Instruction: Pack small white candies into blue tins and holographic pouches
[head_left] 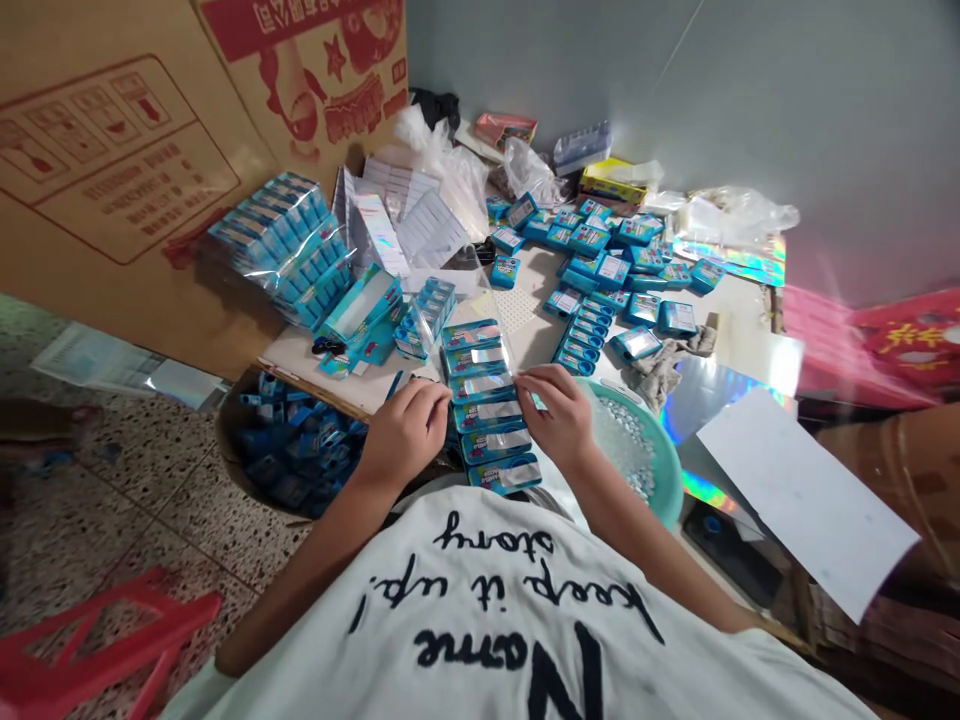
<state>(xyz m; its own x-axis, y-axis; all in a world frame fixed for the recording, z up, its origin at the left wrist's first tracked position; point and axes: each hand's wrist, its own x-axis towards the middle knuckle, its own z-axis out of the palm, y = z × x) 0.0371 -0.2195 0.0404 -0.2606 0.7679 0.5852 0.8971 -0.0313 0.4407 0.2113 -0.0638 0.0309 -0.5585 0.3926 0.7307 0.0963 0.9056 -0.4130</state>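
A row of several small blue packs (491,412) lies in front of me, with clear plastic film (487,345) shining over its far part. My left hand (409,425) is closed at the row's left side, its fingertips pinching the film's edge. On the opposite side my right hand (559,410) has thumb and index finger together on the film, beside the upper packs. Past my right hand, a second row of blue packs (583,335) rests on the white table (536,350). The film's exact edges are hard to make out.
Loose blue packs (592,240) cover the table's back. Wrapped stacks (289,250) stand at left before a large carton (150,130). A green basin (667,470) with small pale pieces is right of me; a box of blue packs (296,440) sits lower left. A phone (731,550) lies right.
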